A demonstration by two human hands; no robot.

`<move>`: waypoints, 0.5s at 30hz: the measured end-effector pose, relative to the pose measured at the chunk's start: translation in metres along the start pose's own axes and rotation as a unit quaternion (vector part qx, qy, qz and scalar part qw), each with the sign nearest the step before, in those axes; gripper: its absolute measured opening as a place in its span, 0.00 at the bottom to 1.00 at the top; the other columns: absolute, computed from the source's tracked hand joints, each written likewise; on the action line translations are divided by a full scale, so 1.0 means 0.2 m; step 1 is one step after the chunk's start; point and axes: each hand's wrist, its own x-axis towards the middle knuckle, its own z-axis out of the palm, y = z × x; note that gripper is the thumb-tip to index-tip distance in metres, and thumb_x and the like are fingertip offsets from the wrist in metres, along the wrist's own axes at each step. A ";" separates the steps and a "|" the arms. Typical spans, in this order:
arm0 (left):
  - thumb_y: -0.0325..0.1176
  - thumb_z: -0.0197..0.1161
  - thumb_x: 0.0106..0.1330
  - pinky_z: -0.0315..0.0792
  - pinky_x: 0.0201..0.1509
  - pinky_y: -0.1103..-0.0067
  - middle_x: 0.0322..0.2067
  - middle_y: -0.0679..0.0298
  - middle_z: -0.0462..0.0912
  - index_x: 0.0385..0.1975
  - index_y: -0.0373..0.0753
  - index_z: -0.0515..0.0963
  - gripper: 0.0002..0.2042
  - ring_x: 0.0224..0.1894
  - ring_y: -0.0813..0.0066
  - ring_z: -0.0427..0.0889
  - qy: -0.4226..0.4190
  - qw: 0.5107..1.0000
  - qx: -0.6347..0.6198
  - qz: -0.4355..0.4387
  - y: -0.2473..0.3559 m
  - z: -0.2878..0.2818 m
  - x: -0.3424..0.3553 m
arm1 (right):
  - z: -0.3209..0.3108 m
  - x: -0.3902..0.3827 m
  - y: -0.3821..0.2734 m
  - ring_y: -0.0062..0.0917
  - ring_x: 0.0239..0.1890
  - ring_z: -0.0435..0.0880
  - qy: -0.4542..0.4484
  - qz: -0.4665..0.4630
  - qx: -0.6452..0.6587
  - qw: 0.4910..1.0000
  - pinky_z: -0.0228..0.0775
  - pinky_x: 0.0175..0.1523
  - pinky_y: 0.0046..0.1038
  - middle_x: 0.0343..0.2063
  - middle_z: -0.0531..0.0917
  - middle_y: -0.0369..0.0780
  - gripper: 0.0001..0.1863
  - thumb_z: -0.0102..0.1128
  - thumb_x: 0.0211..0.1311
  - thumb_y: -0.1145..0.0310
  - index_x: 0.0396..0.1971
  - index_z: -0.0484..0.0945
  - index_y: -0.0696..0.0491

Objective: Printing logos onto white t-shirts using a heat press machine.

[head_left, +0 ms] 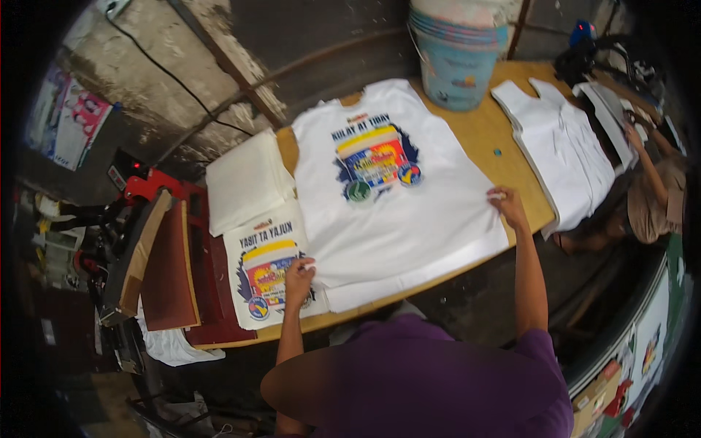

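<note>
A white shirt panel (394, 241) with a colourful printed graphic lies spread on the wooden table (475, 146), over more white cloth. My left hand (299, 274) pinches its lower left corner, beside a printed transfer sheet or cloth (259, 285) with a similar graphic. My right hand (504, 201) grips the panel's edge on the right side, fingers closed. A stack of folded off-white cloth (244, 175) lies left of the panel.
A red heat press (164, 263) stands at the left. A stack of buckets (453, 66) sits at the back. On the right are more white panels (555, 153) and another person (653, 197) reaching to a press. Boards and boxes (599, 401) stand behind me at lower right.
</note>
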 end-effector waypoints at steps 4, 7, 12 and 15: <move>0.16 0.61 0.54 0.78 0.32 0.84 0.40 0.62 0.68 0.49 0.29 0.71 0.20 0.26 0.80 0.71 -0.074 0.995 0.039 0.054 0.12 0.02 -0.07 | -0.09 -0.04 0.04 0.28 0.43 0.78 -0.039 -0.020 -0.066 0.997 0.73 0.43 0.26 0.51 0.75 0.42 0.26 0.64 0.43 0.81 0.49 0.77 0.58; 0.15 0.62 0.50 0.79 0.22 0.84 0.42 0.62 0.64 0.53 0.29 0.68 0.26 0.26 0.78 0.71 -0.137 0.983 0.119 -0.004 0.17 0.03 -0.17 | -0.12 -0.09 0.12 0.34 0.50 0.77 -0.069 -0.048 -0.143 0.986 0.71 0.50 0.27 0.57 0.72 0.44 0.31 0.63 0.42 0.81 0.53 0.73 0.59; 0.18 0.65 0.47 0.74 0.29 0.78 0.44 0.57 0.66 0.55 0.30 0.67 0.30 0.26 0.72 0.71 -0.144 0.966 0.213 0.040 0.03 0.04 -0.26 | -0.10 -0.21 0.24 0.38 0.59 0.71 -0.055 -0.047 -0.220 0.973 0.63 0.61 0.28 0.58 0.71 0.46 0.35 0.63 0.38 0.82 0.55 0.72 0.58; 0.20 0.64 0.48 0.73 0.38 0.74 0.47 0.54 0.66 0.56 0.31 0.65 0.31 0.29 0.65 0.74 -0.146 0.944 0.289 0.065 -0.02 0.11 -0.30 | -0.07 -0.24 0.31 0.40 0.60 0.69 -0.048 -0.045 -0.247 0.967 0.61 0.63 0.29 0.59 0.69 0.49 0.35 0.61 0.37 0.82 0.55 0.72 0.57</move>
